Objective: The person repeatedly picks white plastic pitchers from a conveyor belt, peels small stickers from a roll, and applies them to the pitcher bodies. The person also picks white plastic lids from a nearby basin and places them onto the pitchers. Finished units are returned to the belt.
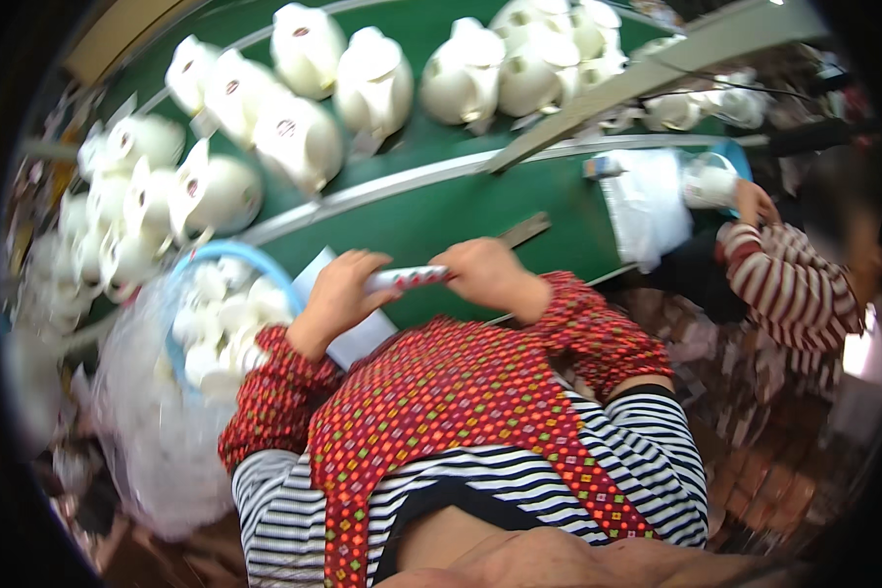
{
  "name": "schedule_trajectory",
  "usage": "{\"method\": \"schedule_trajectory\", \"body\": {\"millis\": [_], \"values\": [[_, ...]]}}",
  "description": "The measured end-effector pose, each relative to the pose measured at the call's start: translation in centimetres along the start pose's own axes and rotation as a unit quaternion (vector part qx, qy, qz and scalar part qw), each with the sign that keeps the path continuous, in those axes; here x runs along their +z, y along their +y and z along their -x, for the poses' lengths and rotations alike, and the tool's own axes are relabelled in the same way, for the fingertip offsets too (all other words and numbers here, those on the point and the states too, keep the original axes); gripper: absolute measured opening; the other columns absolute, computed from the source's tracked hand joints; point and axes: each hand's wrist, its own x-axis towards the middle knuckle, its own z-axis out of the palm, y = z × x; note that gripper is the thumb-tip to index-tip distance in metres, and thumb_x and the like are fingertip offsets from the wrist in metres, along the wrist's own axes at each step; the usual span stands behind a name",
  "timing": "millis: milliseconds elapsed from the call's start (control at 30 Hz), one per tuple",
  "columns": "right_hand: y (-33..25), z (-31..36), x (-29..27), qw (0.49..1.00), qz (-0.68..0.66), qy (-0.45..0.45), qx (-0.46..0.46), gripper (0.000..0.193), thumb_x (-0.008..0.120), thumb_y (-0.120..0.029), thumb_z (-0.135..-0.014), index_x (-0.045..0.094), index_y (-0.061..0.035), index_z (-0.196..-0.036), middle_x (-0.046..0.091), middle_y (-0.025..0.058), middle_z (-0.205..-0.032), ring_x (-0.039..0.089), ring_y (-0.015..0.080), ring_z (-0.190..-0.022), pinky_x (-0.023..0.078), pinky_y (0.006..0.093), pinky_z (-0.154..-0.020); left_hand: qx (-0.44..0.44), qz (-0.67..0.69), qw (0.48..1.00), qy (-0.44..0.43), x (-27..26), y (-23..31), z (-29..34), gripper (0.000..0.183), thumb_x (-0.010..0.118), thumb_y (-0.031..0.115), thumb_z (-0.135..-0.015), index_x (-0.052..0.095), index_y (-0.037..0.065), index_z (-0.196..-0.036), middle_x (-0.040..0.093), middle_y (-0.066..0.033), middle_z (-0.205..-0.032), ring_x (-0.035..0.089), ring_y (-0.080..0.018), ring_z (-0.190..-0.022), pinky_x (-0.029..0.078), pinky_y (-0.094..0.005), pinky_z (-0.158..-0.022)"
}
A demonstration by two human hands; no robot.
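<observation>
My left hand (348,291) and my right hand (482,273) are raised in front of my chest. Between them stretches a narrow white strip with a row of red marks (416,277), perhaps stickers. Closed fingers grip it at both ends, left and right. Below my left hand a white sheet (363,338) slants down toward my lap, partly covered by my hand and sleeve. Just beyond my right hand a flat, dark strip (525,230) lies on the green work surface (441,220).
A blue-rimmed basin (178,345) of white plastic parts stands at left, beside clear plastic bagging (147,431). White kettle-shaped bodies (297,142) line the green belt beyond a pale rail (402,179). A beam (657,73) crosses upper right. A co-worker in striped sleeves (794,279) sits right.
</observation>
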Motion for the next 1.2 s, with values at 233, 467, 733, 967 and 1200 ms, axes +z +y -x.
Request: {"method": "schedule_trajectory", "body": {"millis": [233, 467, 733, 967, 1200], "values": [[-2.2, 1.1, -4.1, 0.998, -0.018, -0.053, -0.042, 0.027, 0.078, -0.019, -0.082, 0.079, -0.0130, -0.108, 0.074, 0.0093, -0.087, 0.070, 0.0296, -0.082, 0.055, 0.0423, -0.074, -0.047, 0.087, 0.994, 0.040, -1.8, 4.0, 3.0, 0.024, 0.086, 0.016, -0.079, 0.077, 0.004, -0.097, 0.069, -0.0114, -0.084, 0.068, -0.0304, -0.073, 0.052, -0.0381, -0.064], [-6.5, -0.1, -7.1, 0.988, 0.062, 0.053, -0.131, 0.031, 0.079, -0.024, -0.085, 0.075, -0.0116, -0.113, 0.071, 0.0060, -0.110, 0.063, 0.0262, -0.112, 0.038, 0.0507, -0.107, -0.121, 0.166, 0.977, 0.062, -2.1, 5.4, 4.7, 0.024, 0.085, 0.016, -0.083, 0.077, 0.000, -0.098, 0.071, -0.0134, -0.081, 0.068, -0.0216, -0.069, 0.051, -0.0344, -0.063], [-7.7, -2.1, -5.2, 0.978, -0.024, 0.124, -0.166, 0.020, 0.078, -0.013, -0.084, 0.075, -0.0102, -0.104, 0.070, 0.0053, -0.111, 0.064, 0.0260, -0.109, 0.038, 0.0526, -0.109, -0.140, 0.249, 0.954, 0.098, -2.6, 6.4, 5.3, 0.025, 0.078, 0.018, -0.091, 0.076, -0.001, -0.108, 0.074, -0.0163, -0.090, 0.072, -0.0238, -0.078, 0.055, -0.0343, -0.071], [-8.0, -2.4, -5.0, 0.969, -0.040, 0.172, -0.173, 0.031, 0.083, -0.009, -0.076, 0.076, -0.0098, -0.106, 0.070, 0.0081, -0.116, 0.063, 0.0291, -0.113, 0.042, 0.0494, -0.107, -0.154, 0.314, 0.930, 0.113, -2.2, 5.8, 5.5, 0.022, 0.068, 0.016, -0.100, 0.076, -0.002, -0.110, 0.075, -0.0174, -0.095, 0.071, -0.0203, -0.081, 0.055, -0.0327, -0.073], [-8.9, -2.3, -5.5, 0.968, 0.004, 0.185, -0.168, 0.033, 0.084, -0.018, -0.078, 0.076, -0.0123, -0.109, 0.066, 0.0065, -0.121, 0.059, 0.0285, -0.116, 0.037, 0.0548, -0.109, -0.120, 0.252, 0.949, 0.144, -2.8, 5.9, 5.6, 0.018, 0.069, 0.013, -0.097, 0.076, -0.001, -0.106, 0.070, -0.0149, -0.085, 0.067, -0.0234, -0.073, 0.051, -0.0337, -0.067]]}}
